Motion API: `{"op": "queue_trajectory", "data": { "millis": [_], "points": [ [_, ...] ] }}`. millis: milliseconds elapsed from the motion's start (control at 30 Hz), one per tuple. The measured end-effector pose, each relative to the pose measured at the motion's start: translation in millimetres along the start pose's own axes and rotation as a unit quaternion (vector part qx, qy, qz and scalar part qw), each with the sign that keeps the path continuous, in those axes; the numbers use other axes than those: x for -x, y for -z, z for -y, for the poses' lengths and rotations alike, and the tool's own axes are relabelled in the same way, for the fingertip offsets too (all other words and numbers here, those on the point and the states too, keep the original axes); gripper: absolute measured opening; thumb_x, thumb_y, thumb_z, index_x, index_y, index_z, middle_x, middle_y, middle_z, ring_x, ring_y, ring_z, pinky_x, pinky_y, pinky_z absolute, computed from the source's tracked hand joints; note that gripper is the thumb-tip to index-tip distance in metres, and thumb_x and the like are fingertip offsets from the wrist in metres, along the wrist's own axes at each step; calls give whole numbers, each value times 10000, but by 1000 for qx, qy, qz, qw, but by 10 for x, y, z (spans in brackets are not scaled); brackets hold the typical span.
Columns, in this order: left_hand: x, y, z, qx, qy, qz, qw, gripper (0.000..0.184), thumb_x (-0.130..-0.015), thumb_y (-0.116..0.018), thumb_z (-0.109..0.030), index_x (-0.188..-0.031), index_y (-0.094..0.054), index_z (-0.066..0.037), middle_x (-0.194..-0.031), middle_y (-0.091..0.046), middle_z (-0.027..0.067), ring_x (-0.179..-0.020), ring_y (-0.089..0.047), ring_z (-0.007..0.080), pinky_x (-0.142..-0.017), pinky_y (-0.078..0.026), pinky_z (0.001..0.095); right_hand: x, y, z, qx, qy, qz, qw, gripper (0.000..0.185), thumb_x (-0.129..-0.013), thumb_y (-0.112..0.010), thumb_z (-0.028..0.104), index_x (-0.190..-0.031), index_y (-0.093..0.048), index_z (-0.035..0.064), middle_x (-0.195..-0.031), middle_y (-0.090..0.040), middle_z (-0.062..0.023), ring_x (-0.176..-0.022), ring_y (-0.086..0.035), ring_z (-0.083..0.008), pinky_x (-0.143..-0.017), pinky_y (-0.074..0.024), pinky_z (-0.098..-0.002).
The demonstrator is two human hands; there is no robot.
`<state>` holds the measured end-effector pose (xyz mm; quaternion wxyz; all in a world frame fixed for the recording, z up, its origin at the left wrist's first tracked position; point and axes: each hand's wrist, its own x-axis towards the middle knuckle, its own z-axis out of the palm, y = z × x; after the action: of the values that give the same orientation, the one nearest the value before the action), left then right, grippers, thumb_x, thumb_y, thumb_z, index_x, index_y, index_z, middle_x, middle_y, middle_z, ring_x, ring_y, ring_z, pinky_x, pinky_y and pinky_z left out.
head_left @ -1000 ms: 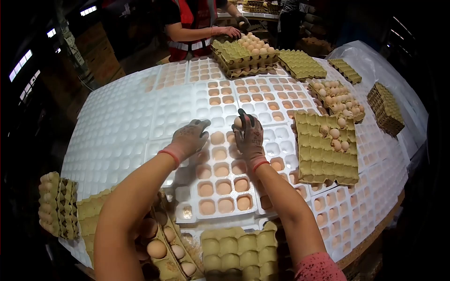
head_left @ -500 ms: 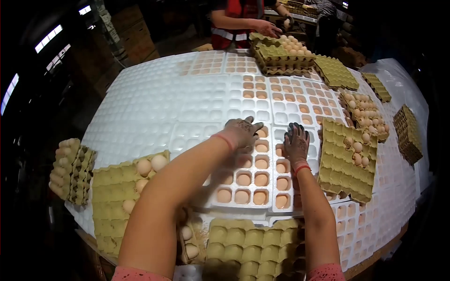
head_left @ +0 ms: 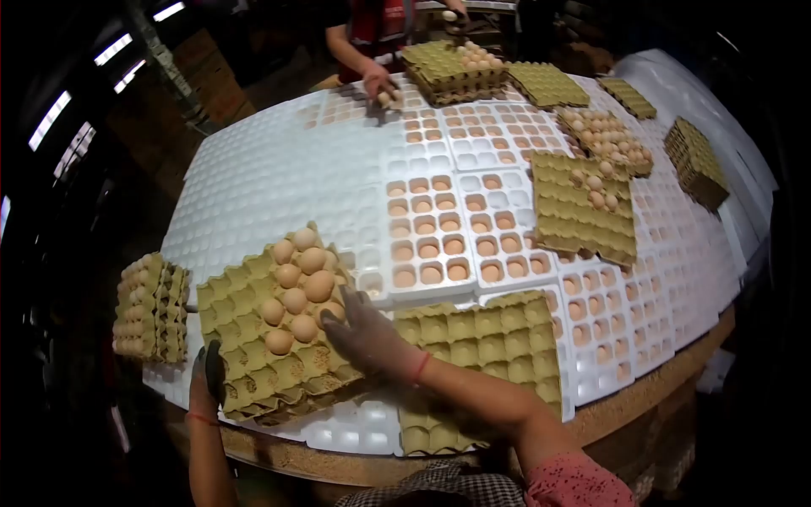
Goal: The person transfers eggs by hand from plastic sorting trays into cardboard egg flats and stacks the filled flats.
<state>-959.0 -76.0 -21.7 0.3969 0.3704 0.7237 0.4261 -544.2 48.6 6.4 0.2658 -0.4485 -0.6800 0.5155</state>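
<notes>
The room is dark, with bright windows (head_left: pixel 51 121) way over on the left. A big table is in front of me, and lots of white trays (head_left: pixel 270 190) lie flat on top of it. Close to me, at the left, is a bumpy green egg tray (head_left: pixel 236 314). It has a bunch of loose brown eggs (head_left: pixel 318 286) in its top and right part, and bits of crumbs near the bottom.

My left hand (head_left: pixel 209 376) is at the left edge of the egg tray, fingers pointing up. I can't tell if it squeezes the edge. My right hand (head_left: pixel 367 338) is at the other side, with bent fingers right by the eggs. One egg (head_left: pixel 334 311) peeks out next to my fingers, but I can't tell if they have hold of it.

I think this is the part where I reach in for eggs. Picking some up would call for a soft grip, and the egg tray kept steady so none roll or crack.

Right of the egg tray is another green tray (head_left: pixel 465 328) with bare cups. Past it on the far right side is a white tray (head_left: pixel 422 292) with an egg in every cup I can see. Far beyond, across the table, a person's hand (head_left: pixel 376 80) has eggs too.
</notes>
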Motion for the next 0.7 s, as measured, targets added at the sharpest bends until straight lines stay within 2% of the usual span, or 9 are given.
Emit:
{"op": "queue_trajectory", "data": {
  "millis": [67, 133, 200, 300, 400, 433, 567, 633, 700],
  "points": [
    [-26, 101, -22, -411, -284, -43, 865, 525, -856, -583, -54, -1368, -476, -21, -1153, -603, 128, -1065, -563, 290, -854, -481, 366, 31, -60, -74, -51, 46, -15, 998, 741, -944, -588, 377, -1470, -238, -12, -1441, -341, -319, -1351, -363, -441, -1070, -380, -445],
    [515, -191, -986, -546, -392, -109, 732, 544, -883, -535, -45, -1419, -442, -30, -1238, -581, 145, -1149, -546, 280, -897, -475, 359, 122, -18, -92, -93, 137, -72, 984, 807, -923, -630, 375, -1488, -193, -2, -1463, -320, -305, -1379, -323, -431, -1104, -338, -436],
    [721, -90, -1332, -408, -354, -73, 838, 477, -976, -448, -136, -1442, -423, -35, -1310, -545, 148, -1217, -523, 254, -935, -470, 364, 380, 87, -9, -118, 183, -135, 967, 846, -902, -675, 340, -1503, -177, 13, -1478, -327, -270, -1393, -312, -415, -1133, -298, -436],
    [1102, -451, -1749, -246, -337, 6, 909, 424, -991, -474, -128, -1387, -455, 22, -1257, -569, 160, -1146, -577, 242, -910, -508, 347, 1021, 586, 38, -148, 275, -234, 921, 841, -870, -731, 194, -1512, -206, 52, -1515, -328, -207, -1395, -343, -344, -1126, -326, -415],
    [1522, -1403, -1616, -136, -290, 48, 946, 448, -986, -499, -109, -1404, -433, 38, -1289, -549, 184, -1192, -551, 252, -969, -466, 378, 2049, 1235, 86, -262, 176, -277, 908, 670, -905, -655, 109, -1476, -322, 1, -1458, -417, -186, -1314, -441, -274, -1101, -349, -373],
    [1595, -1671, -1441, -146, -289, 55, 945, 458, -983, -506, -109, -1410, -425, 35, -1318, -526, 199, -1217, -530, 271, -988, -445, 401, 2338, 1441, 0, -141, 131, -294, 936, 642, -907, -645, 167, -1458, -364, -4, -1431, -440, -162, -1281, -460, -248, -1076, -372, -353],
    [1822, -2413, -916, -357, -313, 133, 870, 465, -950, -573, -137, -1359, -452, 49, -1378, -452, 268, -1244, -488, 379, -1027, -397, 475, 3003, 1570, -497, -123, -11, -311, 942, 636, -898, -661, 286, -1418, -427, 6, -1301, -511, -156, -1209, -506, -214, -1008, -426, -354],
    [1622, -2644, -372, -452, -469, 140, 746, 430, -934, -604, -209, -1241, -507, 76, -1245, -530, 283, -1138, -533, 411, -977, -424, 465, 3109, 1459, -922, 73, -32, -330, 941, 605, -904, -658, 333, -1388, -462, 27, -1212, -532, -171, -1093, -557, -243, -939, -461, -357],
    [1638, -2881, -260, -546, -374, 174, 729, 565, -875, -654, -412, -1135, -530, 74, -890, -632, 218, -790, -624, 381, -735, -497, 435, 3087, 1325, -1256, 269, -36, -301, 914, 557, -948, -565, 415, -1355, -478, 46, -1138, -540, -192, -955, -562, -302, -876, -485, -399]
  ]
}}
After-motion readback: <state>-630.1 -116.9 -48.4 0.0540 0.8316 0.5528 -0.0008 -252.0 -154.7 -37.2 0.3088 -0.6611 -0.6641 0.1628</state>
